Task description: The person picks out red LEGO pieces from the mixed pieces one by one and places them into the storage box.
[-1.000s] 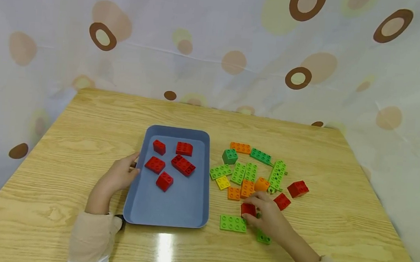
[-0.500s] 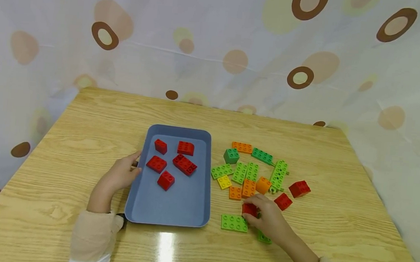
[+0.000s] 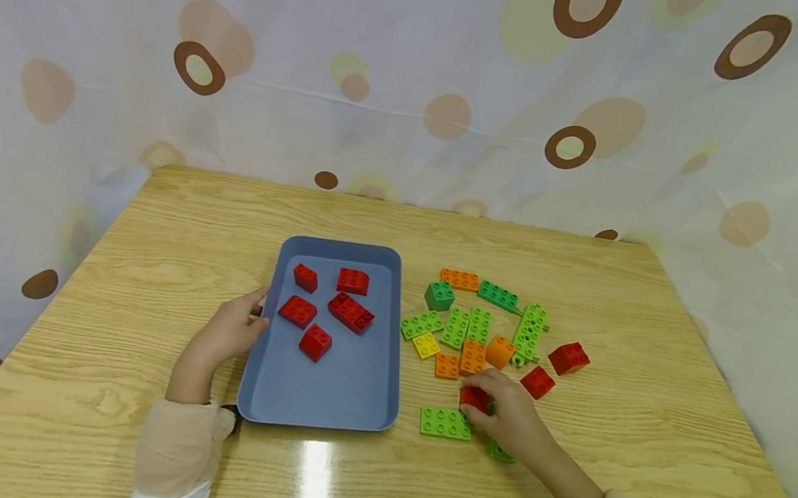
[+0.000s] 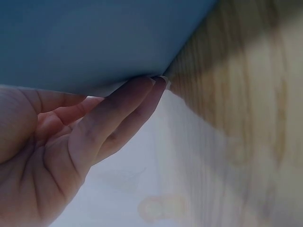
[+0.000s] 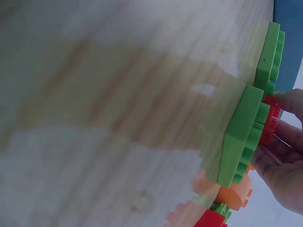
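Observation:
My left hand [image 3: 228, 332] holds the left rim of a blue-grey tray [image 3: 319, 411]; in the left wrist view its fingers [image 4: 120, 111] touch the tray's outer wall low down, near the tabletop. Several red toy bricks lie spread inside the tray, among them a long one [image 3: 350, 313] and a small one [image 3: 316, 342]. To the right of the tray, my right hand [image 3: 509, 414] pinches a red brick [image 3: 474, 399] between thumb and fingers. A light green brick [image 5: 241, 137] lies partly under that hand, and another light green one [image 3: 445, 423] is just left of it.
Orange bricks [image 3: 472, 357], a yellow brick [image 3: 426, 346], dark green bricks [image 3: 440, 296] and light green ones [image 3: 455, 328] lie loosely grouped beyond the right hand. Two more red bricks [image 3: 569, 358] rest to the right. A patterned cloth [image 3: 384, 84] hangs behind the wooden table [image 3: 211, 219].
Both hands stay where they were, the right with its fingers on the red brick. Only a slight shift of the whole head view shows.

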Action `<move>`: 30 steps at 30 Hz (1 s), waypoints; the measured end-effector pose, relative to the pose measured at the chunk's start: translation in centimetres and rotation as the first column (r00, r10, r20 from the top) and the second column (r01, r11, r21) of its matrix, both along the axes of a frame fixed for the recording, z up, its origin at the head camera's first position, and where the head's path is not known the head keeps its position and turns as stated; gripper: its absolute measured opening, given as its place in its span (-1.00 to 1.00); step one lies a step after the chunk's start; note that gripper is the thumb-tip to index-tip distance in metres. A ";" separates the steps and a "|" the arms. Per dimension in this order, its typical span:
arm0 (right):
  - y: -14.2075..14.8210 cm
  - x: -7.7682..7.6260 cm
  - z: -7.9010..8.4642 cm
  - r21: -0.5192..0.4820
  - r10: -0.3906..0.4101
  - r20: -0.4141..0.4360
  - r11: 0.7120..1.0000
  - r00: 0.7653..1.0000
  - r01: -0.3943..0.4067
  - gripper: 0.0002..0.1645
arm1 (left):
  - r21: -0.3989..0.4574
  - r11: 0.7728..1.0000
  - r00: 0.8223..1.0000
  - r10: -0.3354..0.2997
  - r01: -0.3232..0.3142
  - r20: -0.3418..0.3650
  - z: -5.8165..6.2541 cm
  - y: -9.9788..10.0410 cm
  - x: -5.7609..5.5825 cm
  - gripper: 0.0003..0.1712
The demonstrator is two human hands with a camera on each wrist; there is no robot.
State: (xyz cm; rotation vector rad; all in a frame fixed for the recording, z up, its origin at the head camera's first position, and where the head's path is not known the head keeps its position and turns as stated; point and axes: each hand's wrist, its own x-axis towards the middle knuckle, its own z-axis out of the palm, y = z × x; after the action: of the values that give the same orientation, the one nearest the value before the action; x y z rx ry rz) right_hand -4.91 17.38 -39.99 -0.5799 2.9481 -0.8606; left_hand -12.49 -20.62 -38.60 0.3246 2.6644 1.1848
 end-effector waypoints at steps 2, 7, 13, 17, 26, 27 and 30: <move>0.0 0.0 0.0 -0.002 -0.001 0.003 1.000 1.000 0.001 -0.69 | 0.002 1.000 1.000 -0.002 0.002 -0.007 -0.1 0.0 0.0 -0.41; -0.1 0.0 0.1 -0.001 -0.005 0.014 1.000 1.000 0.005 -0.69 | 0.011 1.000 1.000 0.001 0.000 -0.014 0.0 0.0 0.0 -0.42; -0.2 0.0 0.2 0.004 -0.008 0.019 1.000 1.000 0.008 -0.69 | 0.010 1.000 1.000 0.004 -0.004 -0.007 0.1 0.1 0.0 -0.42; -0.3 0.0 0.6 0.015 -0.003 0.023 1.000 1.000 0.003 -0.70 | 0.011 1.000 1.000 0.006 -0.006 -0.009 -0.1 0.1 -0.1 -0.43; -1.5 -1.0 3.1 -0.011 0.040 -0.129 0.999 0.991 -0.042 -0.70 | 0.014 1.000 1.000 0.006 -0.006 -0.010 -0.3 0.1 -0.1 -0.43; -1.7 -1.2 3.4 -0.013 0.046 -0.139 0.999 0.989 -0.048 -0.71 | 0.013 1.000 1.000 0.007 -0.007 -0.010 -0.2 0.1 -0.1 -0.43; -2.6 -1.7 4.0 -0.013 0.065 -0.170 0.998 0.983 -0.069 -0.71 | 0.012 1.000 1.000 0.009 -0.009 -0.010 -0.1 0.1 -0.1 -0.43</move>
State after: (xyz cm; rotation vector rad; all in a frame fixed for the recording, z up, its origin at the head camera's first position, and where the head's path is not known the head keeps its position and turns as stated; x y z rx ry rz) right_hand -6.64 14.78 -35.96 -0.7865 3.0518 -0.8759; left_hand -12.56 -20.48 -38.73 0.3222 2.6715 1.2054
